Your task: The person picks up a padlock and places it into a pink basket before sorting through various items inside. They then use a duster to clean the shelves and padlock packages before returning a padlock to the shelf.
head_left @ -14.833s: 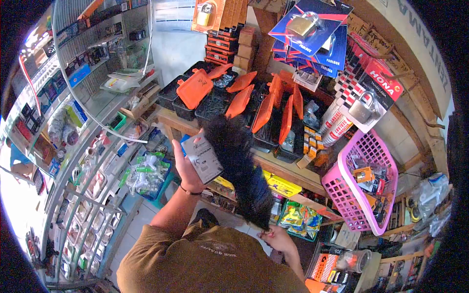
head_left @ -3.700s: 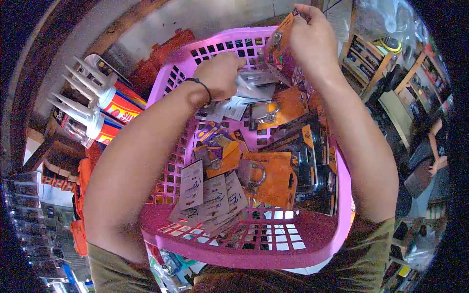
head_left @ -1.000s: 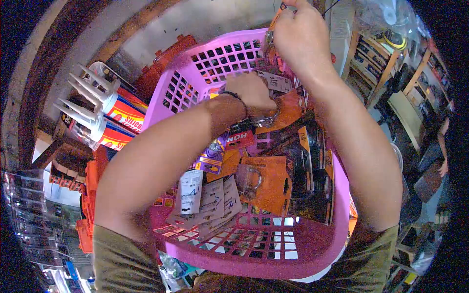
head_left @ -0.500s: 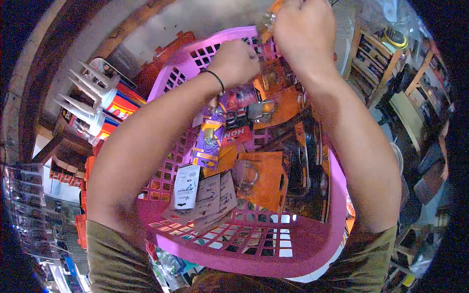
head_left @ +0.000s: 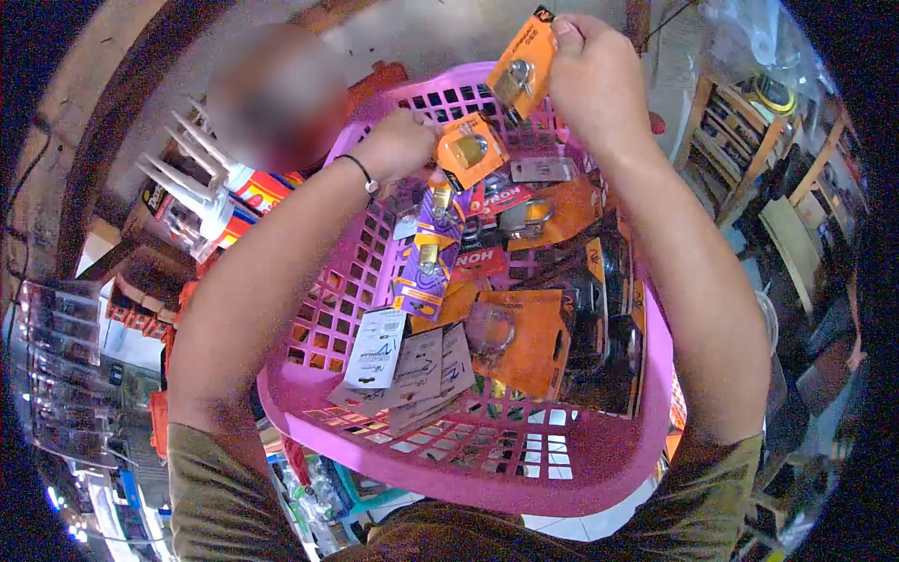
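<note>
Two orange-carded brass padlocks are already lifted out: one (head_left: pixel 523 67) pinched in the right hand (head_left: pixel 595 80), one (head_left: pixel 471 150) in the left hand (head_left: pixel 401 142) — many remain at 6 o'clock in the pink plastic basket (head_left: pixel 468 468).

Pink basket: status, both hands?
Left hand holds orange padlock card. Right hand lifts second padlock card. Both above pink basket. Nothing in the way.

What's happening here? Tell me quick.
A person is sorting through a pink basket full of carded padlocks. The right hand holds one orange-carded padlock up above the basket's far rim. The left hand grips a second orange-carded padlock lower, just over the heap. White cards and more packs lie loose inside. Sealant tubes sit to the left.
</note>
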`<state>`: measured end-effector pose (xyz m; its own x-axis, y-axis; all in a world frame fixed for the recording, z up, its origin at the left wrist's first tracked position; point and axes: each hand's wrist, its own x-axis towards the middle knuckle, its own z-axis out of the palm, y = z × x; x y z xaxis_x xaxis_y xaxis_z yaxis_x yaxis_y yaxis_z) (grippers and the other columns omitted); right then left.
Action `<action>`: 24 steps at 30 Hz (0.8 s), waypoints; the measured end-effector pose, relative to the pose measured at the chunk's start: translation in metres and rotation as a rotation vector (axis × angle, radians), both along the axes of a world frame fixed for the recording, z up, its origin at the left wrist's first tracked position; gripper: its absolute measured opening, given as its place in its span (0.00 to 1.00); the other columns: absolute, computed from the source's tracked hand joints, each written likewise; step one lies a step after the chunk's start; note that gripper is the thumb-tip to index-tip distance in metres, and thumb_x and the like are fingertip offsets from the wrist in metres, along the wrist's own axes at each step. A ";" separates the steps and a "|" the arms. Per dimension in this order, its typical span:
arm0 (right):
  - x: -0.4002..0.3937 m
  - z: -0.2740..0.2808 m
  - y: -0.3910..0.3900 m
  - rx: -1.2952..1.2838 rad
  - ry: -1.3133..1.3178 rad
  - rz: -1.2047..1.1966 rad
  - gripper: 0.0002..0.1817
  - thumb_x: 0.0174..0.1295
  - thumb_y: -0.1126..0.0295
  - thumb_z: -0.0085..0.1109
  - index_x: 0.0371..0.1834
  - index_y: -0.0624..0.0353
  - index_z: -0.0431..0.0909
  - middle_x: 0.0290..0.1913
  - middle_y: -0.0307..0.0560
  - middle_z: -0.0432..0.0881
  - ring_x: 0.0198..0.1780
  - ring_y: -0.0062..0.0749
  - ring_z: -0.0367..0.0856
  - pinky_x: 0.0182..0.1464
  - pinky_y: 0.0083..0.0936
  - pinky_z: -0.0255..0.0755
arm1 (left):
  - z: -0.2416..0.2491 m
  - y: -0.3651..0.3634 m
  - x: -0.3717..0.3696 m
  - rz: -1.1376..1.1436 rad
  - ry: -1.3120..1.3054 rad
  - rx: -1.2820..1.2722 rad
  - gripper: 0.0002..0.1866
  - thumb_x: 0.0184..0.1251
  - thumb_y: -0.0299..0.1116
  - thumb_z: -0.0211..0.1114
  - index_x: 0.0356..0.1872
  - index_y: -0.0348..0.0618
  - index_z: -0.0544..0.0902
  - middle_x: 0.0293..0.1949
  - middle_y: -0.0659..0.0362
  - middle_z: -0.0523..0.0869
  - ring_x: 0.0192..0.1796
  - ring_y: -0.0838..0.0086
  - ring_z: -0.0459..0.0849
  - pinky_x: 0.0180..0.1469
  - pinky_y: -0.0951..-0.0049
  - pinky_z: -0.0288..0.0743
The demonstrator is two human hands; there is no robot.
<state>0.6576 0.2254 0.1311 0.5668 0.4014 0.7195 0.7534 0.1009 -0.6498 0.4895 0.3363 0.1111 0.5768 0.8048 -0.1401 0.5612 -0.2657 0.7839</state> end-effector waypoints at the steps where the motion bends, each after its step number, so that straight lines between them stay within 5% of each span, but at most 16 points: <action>1: 0.001 -0.001 0.002 -0.052 -0.071 0.003 0.16 0.59 0.65 0.46 0.43 0.63 0.76 0.35 0.59 0.80 0.40 0.48 0.79 0.45 0.35 0.69 | 0.002 -0.003 -0.006 0.061 -0.067 -0.070 0.11 0.65 0.31 0.48 0.33 0.36 0.78 0.34 0.56 0.81 0.33 0.73 0.81 0.40 0.70 0.80; 7: -0.008 -0.007 0.001 -0.140 -0.159 0.119 0.13 0.56 0.67 0.45 0.29 0.64 0.77 0.31 0.62 0.78 0.36 0.54 0.77 0.44 0.44 0.70 | 0.023 -0.040 -0.038 0.232 -0.359 -0.310 0.13 0.67 0.28 0.45 0.44 0.30 0.73 0.44 0.51 0.79 0.45 0.68 0.80 0.47 0.71 0.79; 8: -0.005 -0.010 0.005 -0.228 -0.137 0.164 0.12 0.60 0.65 0.47 0.35 0.62 0.76 0.33 0.55 0.80 0.37 0.47 0.78 0.41 0.34 0.69 | 0.024 -0.051 -0.048 0.157 -0.364 -0.339 0.12 0.66 0.26 0.46 0.44 0.29 0.73 0.45 0.51 0.79 0.46 0.68 0.80 0.48 0.71 0.78; 12: -0.009 -0.009 0.003 -0.387 -0.155 0.422 0.11 0.60 0.66 0.48 0.32 0.64 0.73 0.26 0.51 0.77 0.29 0.38 0.72 0.36 0.30 0.66 | 0.030 -0.089 -0.079 0.101 -0.383 -0.485 0.13 0.62 0.21 0.51 0.48 0.31 0.72 0.49 0.52 0.78 0.50 0.68 0.78 0.52 0.71 0.75; 15: -0.010 -0.008 0.000 -0.431 -0.108 0.566 0.13 0.58 0.65 0.46 0.32 0.64 0.75 0.34 0.60 0.78 0.38 0.51 0.78 0.43 0.38 0.69 | 0.046 -0.114 -0.104 0.100 -0.393 -0.516 0.16 0.59 0.20 0.52 0.50 0.33 0.71 0.48 0.53 0.78 0.48 0.68 0.79 0.50 0.71 0.77; 20: -0.011 -0.011 0.002 -0.433 -0.229 0.667 0.08 0.56 0.69 0.47 0.29 0.64 0.73 0.31 0.57 0.77 0.37 0.47 0.76 0.41 0.37 0.67 | 0.045 -0.157 -0.160 0.025 -0.663 -0.641 0.27 0.52 0.22 0.53 0.58 0.35 0.62 0.52 0.51 0.75 0.52 0.63 0.77 0.51 0.60 0.75; 21: -0.014 -0.010 0.001 -0.436 -0.238 0.681 0.08 0.56 0.69 0.47 0.29 0.64 0.73 0.31 0.57 0.77 0.37 0.47 0.76 0.41 0.37 0.67 | 0.048 -0.169 -0.169 0.017 -0.726 -0.705 0.28 0.51 0.17 0.51 0.58 0.34 0.62 0.52 0.52 0.74 0.54 0.66 0.75 0.56 0.65 0.71; 24: -0.020 -0.009 -0.001 -0.522 -0.390 0.714 0.06 0.59 0.73 0.48 0.27 0.64 0.67 0.26 0.46 0.72 0.33 0.31 0.68 0.40 0.27 0.64 | 0.041 -0.196 -0.202 0.079 -0.833 -0.678 0.34 0.41 0.15 0.49 0.58 0.33 0.61 0.53 0.50 0.73 0.56 0.62 0.74 0.56 0.62 0.71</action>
<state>0.6378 0.2241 0.1223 -0.1754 0.8813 0.4387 0.7988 0.3879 -0.4598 0.2874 0.1398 0.1524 0.6465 0.7463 -0.1582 -0.2205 0.3813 0.8978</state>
